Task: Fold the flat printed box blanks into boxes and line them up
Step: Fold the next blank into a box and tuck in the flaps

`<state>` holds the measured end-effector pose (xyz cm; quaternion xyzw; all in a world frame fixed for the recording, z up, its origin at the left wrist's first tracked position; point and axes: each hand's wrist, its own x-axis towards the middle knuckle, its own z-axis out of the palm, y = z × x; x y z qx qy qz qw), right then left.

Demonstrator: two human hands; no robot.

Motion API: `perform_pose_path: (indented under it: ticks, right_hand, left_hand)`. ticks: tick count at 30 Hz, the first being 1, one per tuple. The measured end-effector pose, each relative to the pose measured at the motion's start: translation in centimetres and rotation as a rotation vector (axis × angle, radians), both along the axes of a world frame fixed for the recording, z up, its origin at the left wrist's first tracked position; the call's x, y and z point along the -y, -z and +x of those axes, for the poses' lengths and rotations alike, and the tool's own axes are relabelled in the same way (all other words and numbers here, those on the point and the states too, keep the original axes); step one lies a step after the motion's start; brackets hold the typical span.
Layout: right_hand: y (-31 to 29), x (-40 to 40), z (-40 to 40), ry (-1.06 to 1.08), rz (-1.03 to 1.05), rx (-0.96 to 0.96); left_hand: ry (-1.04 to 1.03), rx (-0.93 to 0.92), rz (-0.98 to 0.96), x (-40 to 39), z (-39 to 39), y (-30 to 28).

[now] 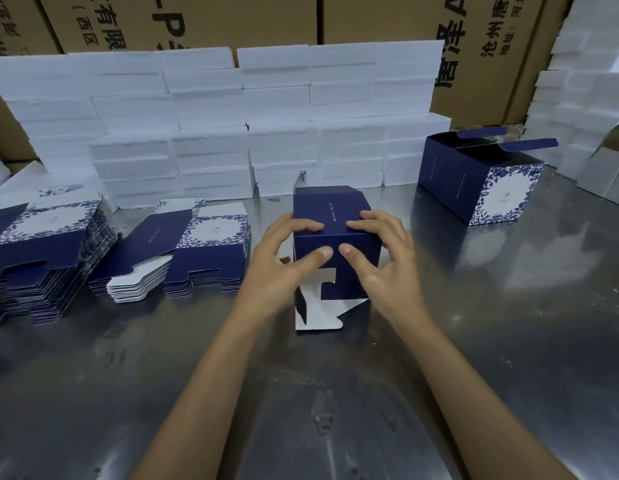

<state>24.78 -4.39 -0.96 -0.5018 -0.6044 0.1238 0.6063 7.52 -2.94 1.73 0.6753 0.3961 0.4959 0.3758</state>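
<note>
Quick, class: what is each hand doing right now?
Left hand: holds the half-folded box, fingers on top, thumb on its front.
Right hand: holds the same box likewise.

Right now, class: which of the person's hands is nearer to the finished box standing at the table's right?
The right hand. It holds the half-folded box on its right side, facing the finished box. The left hand holds the far side.

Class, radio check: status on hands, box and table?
Left hand and right hand both grip half-folded box, bottom flaps still open. Flat blanks stacked left. Finished box right. Nothing blocking.
</note>
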Motion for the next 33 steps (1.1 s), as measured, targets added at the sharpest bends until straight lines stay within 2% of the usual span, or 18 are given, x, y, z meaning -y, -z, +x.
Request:
perform_pose_path:
  ticks: [3, 9, 14, 19, 26, 33]
  right_hand:
    - [-0.2, 0.4, -0.2, 0.010, 0.025, -0.010]
    - [-0.9, 1.1, -1.0, -0.081, -0.058, -0.128]
    - [-1.1, 0.7, -1.8, -0.039, -0.085, -0.150]
    - [-1.0, 0.9, -0.8, -0.108, -0.076, -0.185]
    - [-0.8, 0.7, -0.2, -0.134, -0.068, -0.251]
    - [-0.8, 0.6, 0.8, -0.134, -0.057, -0.332]
  left_hand:
    - [-0.106, 0.060, 0.027, -0.1, 1.0, 0.4]
    - [-0.121, 0.143, -0.005, -0.1, 1.8, 0.8]
    - [-0.145, 0.144, 0.030, -0.2, 1.9, 0.8]
    - [-0.029, 0.185, -0.043, -0.5, 0.5, 0.6]
    - [-0.006, 0.185, -0.032, -0.5, -0.1, 0.6]
    - [-0.019, 0.261, -0.011, -0.5, 0.4, 0.8]
